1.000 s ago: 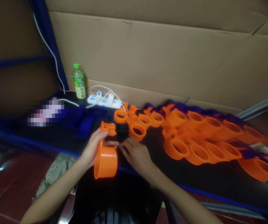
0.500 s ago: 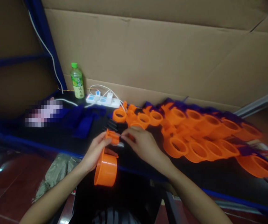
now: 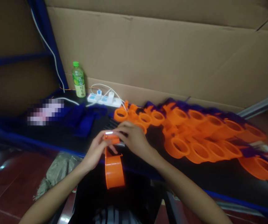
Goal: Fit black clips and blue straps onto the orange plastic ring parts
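My left hand (image 3: 98, 150) grips an orange plastic tape dispenser (image 3: 114, 172) by its upper end, thumb in front and fingers behind. The dispenser's ring hangs down over the table's front edge. At its top, a narrow strip (image 3: 109, 133) shines white; whether this is metal or glare I cannot tell. My right hand (image 3: 134, 137) is closed on the right side of that upper end, fingertips bent over it. Anything small between those fingertips is hidden. Behind the hands lie some dark slim pieces (image 3: 111, 123), partly covered by my right hand.
Several orange tape dispensers (image 3: 198, 151) stand in rows on the dark table (image 3: 152, 137), to the right. A green-capped bottle (image 3: 79, 81) and a white power strip (image 3: 104, 100) sit by the cardboard wall (image 3: 148, 53). Blue pieces (image 3: 84, 124) lie at left.
My right fingers have moved left onto the dispenser's upper end, from just beside it. The dispenser has turned, its ring swinging slightly right, and a bright strip now shows on top.
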`<action>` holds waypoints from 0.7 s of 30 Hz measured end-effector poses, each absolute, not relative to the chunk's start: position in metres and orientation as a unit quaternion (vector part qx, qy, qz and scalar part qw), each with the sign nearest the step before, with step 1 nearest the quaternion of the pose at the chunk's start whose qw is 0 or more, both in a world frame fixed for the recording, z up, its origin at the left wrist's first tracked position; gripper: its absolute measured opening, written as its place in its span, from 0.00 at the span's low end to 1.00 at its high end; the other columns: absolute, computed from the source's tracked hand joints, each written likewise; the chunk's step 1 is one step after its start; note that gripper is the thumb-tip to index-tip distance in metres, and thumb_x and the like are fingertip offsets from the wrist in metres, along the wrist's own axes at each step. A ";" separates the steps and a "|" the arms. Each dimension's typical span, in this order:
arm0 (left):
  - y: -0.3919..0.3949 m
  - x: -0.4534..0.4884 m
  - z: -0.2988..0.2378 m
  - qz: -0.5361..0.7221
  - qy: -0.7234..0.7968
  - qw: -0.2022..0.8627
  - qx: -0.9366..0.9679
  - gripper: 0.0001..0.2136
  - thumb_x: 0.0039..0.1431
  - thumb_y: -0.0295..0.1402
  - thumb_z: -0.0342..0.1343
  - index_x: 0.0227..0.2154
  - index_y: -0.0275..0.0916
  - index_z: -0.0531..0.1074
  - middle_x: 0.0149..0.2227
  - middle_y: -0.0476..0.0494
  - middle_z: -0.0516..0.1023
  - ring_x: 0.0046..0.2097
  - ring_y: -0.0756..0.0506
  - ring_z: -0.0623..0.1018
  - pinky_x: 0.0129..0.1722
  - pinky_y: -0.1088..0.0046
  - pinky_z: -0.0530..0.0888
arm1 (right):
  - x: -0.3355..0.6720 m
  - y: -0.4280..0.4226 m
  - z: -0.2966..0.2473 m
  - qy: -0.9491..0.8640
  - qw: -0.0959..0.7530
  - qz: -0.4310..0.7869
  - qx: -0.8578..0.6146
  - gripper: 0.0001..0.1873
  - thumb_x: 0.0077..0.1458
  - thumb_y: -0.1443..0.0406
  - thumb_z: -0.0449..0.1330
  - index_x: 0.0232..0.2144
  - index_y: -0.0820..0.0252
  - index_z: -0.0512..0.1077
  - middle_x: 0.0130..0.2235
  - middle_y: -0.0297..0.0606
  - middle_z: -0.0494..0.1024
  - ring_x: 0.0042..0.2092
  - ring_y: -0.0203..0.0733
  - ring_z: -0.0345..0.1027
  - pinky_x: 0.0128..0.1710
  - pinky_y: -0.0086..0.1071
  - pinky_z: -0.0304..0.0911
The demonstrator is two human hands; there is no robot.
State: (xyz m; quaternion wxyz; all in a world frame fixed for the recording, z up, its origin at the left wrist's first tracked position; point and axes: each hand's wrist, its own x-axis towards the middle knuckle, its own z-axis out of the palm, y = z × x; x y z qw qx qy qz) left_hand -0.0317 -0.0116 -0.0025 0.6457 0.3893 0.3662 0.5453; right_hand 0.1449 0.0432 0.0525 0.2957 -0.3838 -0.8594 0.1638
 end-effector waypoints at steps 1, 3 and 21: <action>-0.012 -0.031 -0.001 0.547 0.365 0.651 0.379 0.16 0.58 0.35 0.59 0.50 0.39 0.71 0.25 0.47 0.80 0.27 0.46 0.79 0.27 0.74 0.74 | 0.143 0.045 0.052 -0.862 0.293 0.164 -0.380 0.10 0.65 0.60 0.59 0.40 0.54 0.81 0.43 0.38 0.80 0.44 0.40 0.74 0.43 0.33 0.67; -0.012 -0.031 0.000 0.552 0.367 0.662 0.350 0.14 0.58 0.35 0.58 0.47 0.39 0.71 0.22 0.50 0.77 0.23 0.48 0.76 0.25 0.76 0.73 | 0.139 0.046 0.052 -0.868 0.287 0.163 -0.372 0.11 0.66 0.60 0.59 0.41 0.54 0.81 0.43 0.39 0.80 0.44 0.39 0.74 0.43 0.33 0.67; -0.005 -0.042 -0.001 0.617 0.317 0.683 0.228 0.13 0.61 0.43 0.54 0.41 0.40 0.70 0.19 0.52 0.71 0.20 0.49 0.73 0.23 0.74 0.74 | 0.112 0.072 0.030 -0.929 0.107 -0.032 -0.354 0.10 0.63 0.66 0.58 0.44 0.63 0.77 0.46 0.47 0.74 0.47 0.46 0.67 0.37 0.34 0.64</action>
